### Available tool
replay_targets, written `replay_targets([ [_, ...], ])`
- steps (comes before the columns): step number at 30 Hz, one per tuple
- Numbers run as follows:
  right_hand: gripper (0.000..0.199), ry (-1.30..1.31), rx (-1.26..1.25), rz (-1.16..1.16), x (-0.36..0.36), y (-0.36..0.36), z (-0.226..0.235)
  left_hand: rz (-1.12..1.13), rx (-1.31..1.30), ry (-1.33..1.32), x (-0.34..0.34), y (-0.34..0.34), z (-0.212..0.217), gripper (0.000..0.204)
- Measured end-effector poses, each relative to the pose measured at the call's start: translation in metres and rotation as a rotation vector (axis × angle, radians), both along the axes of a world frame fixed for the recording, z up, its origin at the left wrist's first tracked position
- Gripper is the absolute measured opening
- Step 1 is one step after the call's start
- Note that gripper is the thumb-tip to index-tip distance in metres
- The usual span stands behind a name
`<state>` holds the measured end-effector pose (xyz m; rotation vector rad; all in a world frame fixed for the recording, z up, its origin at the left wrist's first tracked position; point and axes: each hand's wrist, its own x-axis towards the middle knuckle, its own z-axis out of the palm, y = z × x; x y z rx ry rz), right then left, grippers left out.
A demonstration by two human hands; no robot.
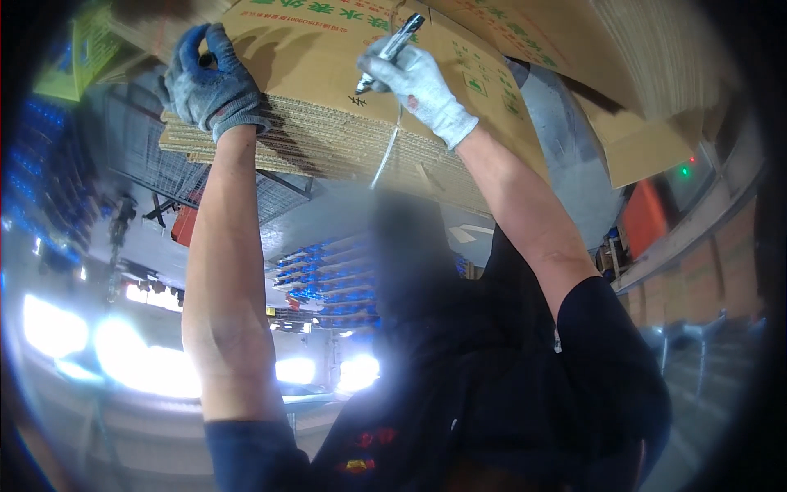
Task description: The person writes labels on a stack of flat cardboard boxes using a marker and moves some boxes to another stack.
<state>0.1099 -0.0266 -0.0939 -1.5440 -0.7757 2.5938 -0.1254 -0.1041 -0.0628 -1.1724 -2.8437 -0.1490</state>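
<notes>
A thick bundle of flattened brown cardboard boxes [328, 139] fills the top of the view, tied with a white string [385, 156]. My left hand [211, 82], in a blue-grey work glove, grips the bundle's left edge. My right hand [420, 86], in a pale grey glove, holds a black and silver marker pen [392, 47] with its tip on the top sheet, next to a small dark mark. Both bare forearms reach up from the lower edge over my dark shirt [508, 394].
More flattened cardboard [648, 139] lies stacked at the upper right. Blue racks or crates [328, 287] show in the middle, a red object [187, 225] at the left, an orange one [643, 217] at the right. Bright lights glare at the lower left.
</notes>
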Motion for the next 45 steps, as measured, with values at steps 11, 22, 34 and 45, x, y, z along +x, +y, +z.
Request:
replay_targets([
  [11,0.029,0.021,0.022,0.083,0.0,0.002,-0.005,0.035,0.025,-0.048,0.001,-0.001,-0.001,0.028],
  [22,0.022,-0.006,0.075,-0.081,-0.005,-0.003,-0.001,0.02,0.05,-0.042,0.0,-0.002,-0.003,0.028],
  [34,0.018,0.024,0.076,0.015,0.002,-0.007,-0.017,0.017,0.041,-0.035,-0.001,-0.002,-0.004,0.03],
  [45,0.025,-0.111,0.096,0.01,-0.002,-0.001,-0.016,0.037,0.027,-0.067,0.002,0.0,-0.001,0.03],
])
